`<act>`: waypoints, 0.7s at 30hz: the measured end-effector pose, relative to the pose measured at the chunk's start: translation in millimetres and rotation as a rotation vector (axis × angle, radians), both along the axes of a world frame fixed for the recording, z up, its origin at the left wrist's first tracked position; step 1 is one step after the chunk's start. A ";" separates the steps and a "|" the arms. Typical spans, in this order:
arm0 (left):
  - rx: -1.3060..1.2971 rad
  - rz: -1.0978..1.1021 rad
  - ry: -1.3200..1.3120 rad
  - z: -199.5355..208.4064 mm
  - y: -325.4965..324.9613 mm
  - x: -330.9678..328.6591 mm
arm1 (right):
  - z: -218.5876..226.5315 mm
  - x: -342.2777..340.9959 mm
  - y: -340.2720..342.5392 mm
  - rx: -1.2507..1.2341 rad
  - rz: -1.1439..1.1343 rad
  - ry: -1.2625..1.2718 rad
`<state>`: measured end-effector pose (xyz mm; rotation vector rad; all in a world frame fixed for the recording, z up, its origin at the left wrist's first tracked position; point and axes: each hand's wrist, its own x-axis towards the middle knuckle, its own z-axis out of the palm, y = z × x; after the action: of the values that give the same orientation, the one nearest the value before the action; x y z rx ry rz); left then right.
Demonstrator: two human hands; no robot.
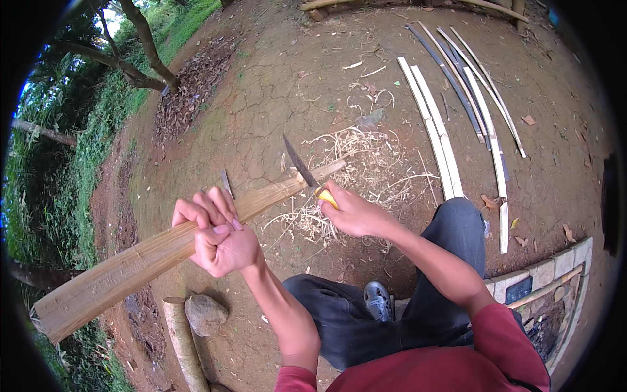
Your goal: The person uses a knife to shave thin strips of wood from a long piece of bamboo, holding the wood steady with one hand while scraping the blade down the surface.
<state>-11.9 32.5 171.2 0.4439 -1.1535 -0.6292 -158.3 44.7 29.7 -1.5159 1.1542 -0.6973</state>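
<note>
A long bamboo piece (124,274) slants across the view, its wide end at the lower left and its narrow end at the centre. My left hand (219,235) is closed around its middle. In my right hand (356,210) is a knife (299,161) with a yellow handle, mostly hidden by the fingers. Its dark blade points up and to the left and lies against the bamboo near the narrow end, where a pale cut spot shows. Below that end, a heap of thin curled shavings (366,160) covers the ground.
Several long split bamboo strips (428,124) lie on the soil at the right. A stone (206,315) and a log (179,340) are at the lower left. A low brick edging (542,274) runs along the lower right. Trees and greenery (98,163) border the left.
</note>
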 end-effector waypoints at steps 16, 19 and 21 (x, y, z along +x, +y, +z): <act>0.031 -0.049 0.028 -4.9 11.2 -13.5 | -47.6 22.6 16.7 -0.180 -0.217 0.346; 0.027 -0.041 0.059 -0.7 2.0 12.9 | -30.0 28.7 10.6 -0.156 -0.091 0.267; 0.005 -0.050 0.022 -3.1 -0.2 22.2 | -31.3 18.0 3.5 -0.135 -0.040 0.124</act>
<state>10.4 32.3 168.1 0.4129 -1.1452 -0.6789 -140.3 48.1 -1.6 -1.6729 1.2541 -0.7286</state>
